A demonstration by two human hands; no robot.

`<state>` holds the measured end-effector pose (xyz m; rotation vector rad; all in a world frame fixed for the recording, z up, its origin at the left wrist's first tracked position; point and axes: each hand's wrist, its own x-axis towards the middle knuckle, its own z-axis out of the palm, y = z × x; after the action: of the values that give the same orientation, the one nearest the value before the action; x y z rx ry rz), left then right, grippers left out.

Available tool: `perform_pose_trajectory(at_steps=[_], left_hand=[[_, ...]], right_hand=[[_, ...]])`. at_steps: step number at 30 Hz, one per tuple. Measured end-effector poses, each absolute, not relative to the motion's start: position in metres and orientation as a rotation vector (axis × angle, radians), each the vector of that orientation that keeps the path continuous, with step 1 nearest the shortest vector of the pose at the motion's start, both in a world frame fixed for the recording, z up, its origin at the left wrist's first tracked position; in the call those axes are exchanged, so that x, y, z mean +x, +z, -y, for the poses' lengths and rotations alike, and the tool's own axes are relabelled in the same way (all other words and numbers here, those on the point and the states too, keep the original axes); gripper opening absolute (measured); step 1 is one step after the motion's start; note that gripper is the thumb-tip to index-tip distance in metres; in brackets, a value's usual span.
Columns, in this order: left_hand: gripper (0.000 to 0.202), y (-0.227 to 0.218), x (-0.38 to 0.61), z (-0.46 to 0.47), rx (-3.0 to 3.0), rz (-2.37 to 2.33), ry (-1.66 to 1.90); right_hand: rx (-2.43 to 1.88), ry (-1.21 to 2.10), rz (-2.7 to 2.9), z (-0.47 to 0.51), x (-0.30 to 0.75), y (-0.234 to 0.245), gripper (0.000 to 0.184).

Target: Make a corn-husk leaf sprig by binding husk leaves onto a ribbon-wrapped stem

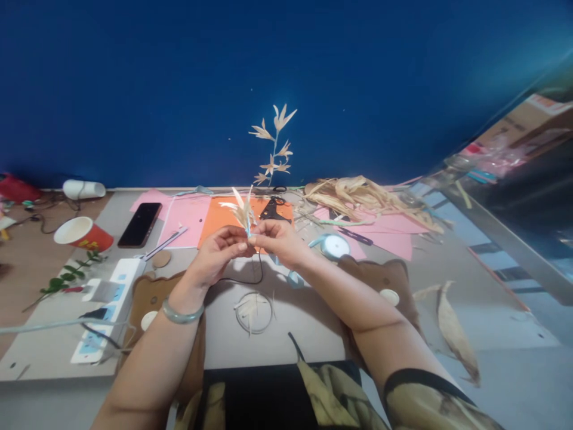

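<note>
Pinching pale flower (pixel 242 209) upright by blue stem (pixel 249 227): left hand (pixel 222 248), right hand (pixel 281 240), fingertips closed; scissors (pixel 274 209) on far side.

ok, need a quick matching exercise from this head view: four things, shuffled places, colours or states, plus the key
Things
1. flower
2. phone
3. scissors
4. power strip

Place, colour or state
A. on the orange sheet
B. white and blue
C. pinched between the left hand and right hand
D. lying flat, right of the red cup

Pairs: 1-C, 2-D, 3-A, 4-B
</note>
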<state>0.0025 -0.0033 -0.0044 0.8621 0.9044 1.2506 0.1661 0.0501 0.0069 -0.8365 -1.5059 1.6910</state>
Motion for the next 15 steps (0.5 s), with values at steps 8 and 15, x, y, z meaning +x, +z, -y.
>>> perform_pose_trajectory(at_steps=[8, 15], left_hand=[[0.03, -0.0029, 0.0065, 0.0072, 0.741, -0.817, 0.989], [0.026, -0.0063, 0.0057, 0.0038, 0.716, -0.845, 1.077]], right_hand=[[-0.772, 1.889, 1.351, -0.0515, 0.1655, 0.0045, 0.03], [-0.704, 1.968, 1.293, -0.0515, 0.1652, 0.0063, 0.03]])
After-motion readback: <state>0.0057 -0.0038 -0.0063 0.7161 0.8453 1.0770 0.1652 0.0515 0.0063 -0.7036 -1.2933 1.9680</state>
